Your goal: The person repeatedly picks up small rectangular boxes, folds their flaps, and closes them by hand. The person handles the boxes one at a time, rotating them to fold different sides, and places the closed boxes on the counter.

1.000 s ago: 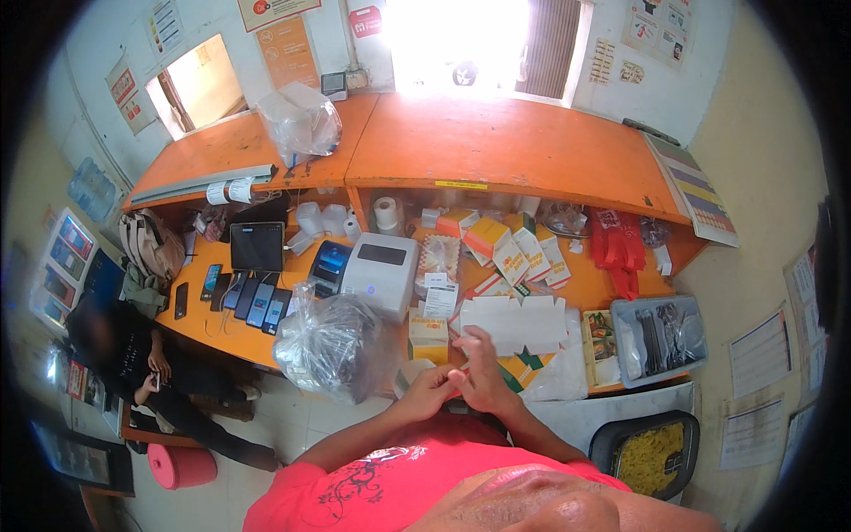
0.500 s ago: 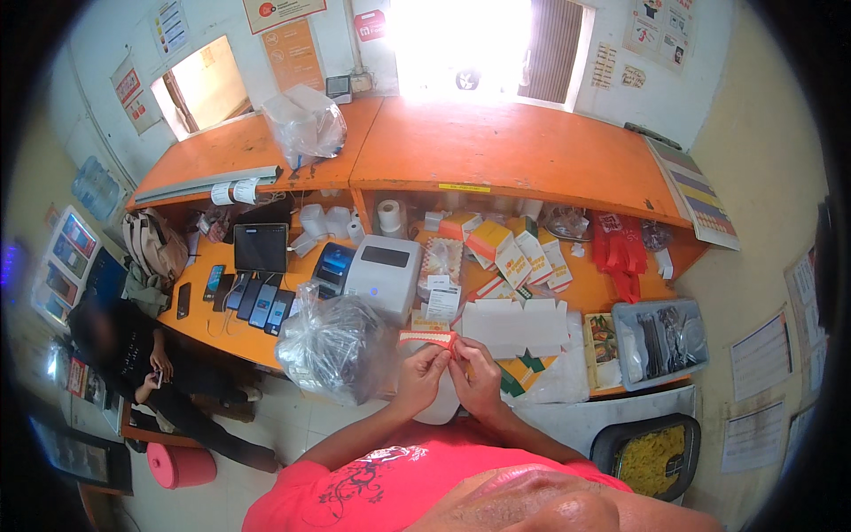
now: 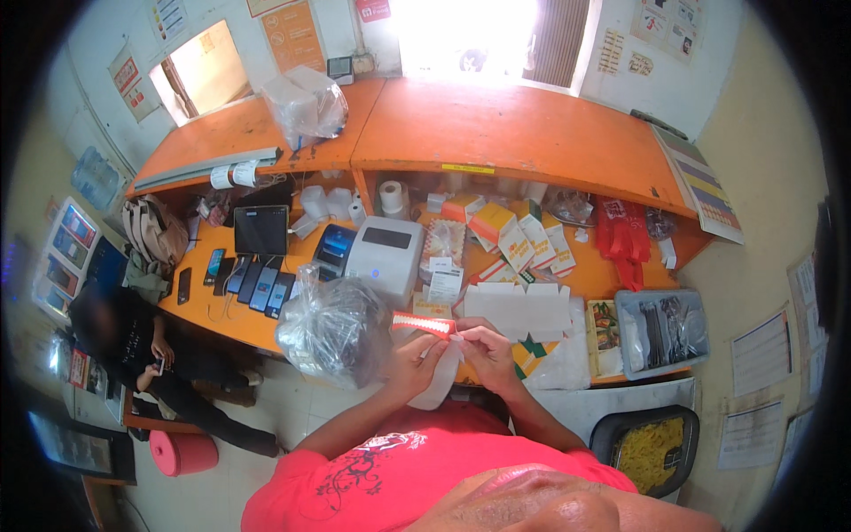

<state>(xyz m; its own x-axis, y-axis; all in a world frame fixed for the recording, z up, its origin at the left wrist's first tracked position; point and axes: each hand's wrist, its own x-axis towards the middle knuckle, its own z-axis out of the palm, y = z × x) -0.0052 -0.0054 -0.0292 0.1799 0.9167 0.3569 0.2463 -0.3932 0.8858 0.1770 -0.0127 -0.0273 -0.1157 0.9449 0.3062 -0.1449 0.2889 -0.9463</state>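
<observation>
My left hand (image 3: 413,363) and my right hand (image 3: 487,356) meet in front of my chest, fingers pinched. Between them is a red paper food tray (image 3: 424,323) with a white scalloped edge; both sets of fingertips grip its right end. A whitish sheet-like piece (image 3: 438,387) shows below and between my hands; whether it joins the tray I cannot tell. Beyond my right hand lies a flat white carton (image 3: 519,312) with cut tabs. A clear plastic bag (image 3: 332,332) full of things stands just left of my left forearm.
A white label printer (image 3: 384,257) stands mid-counter, with several phones (image 3: 264,288) and a dark tablet (image 3: 261,232) to its left. Orange-and-white boxes (image 3: 514,239) lie beyond my hands. At right is a grey-blue bin (image 3: 660,341). A seated person (image 3: 133,341) holds a phone at left.
My hands, with the red tray, are now slightly higher against my body, and the tray's scalloped edge stands more in view. The whole view has shifted a little.
</observation>
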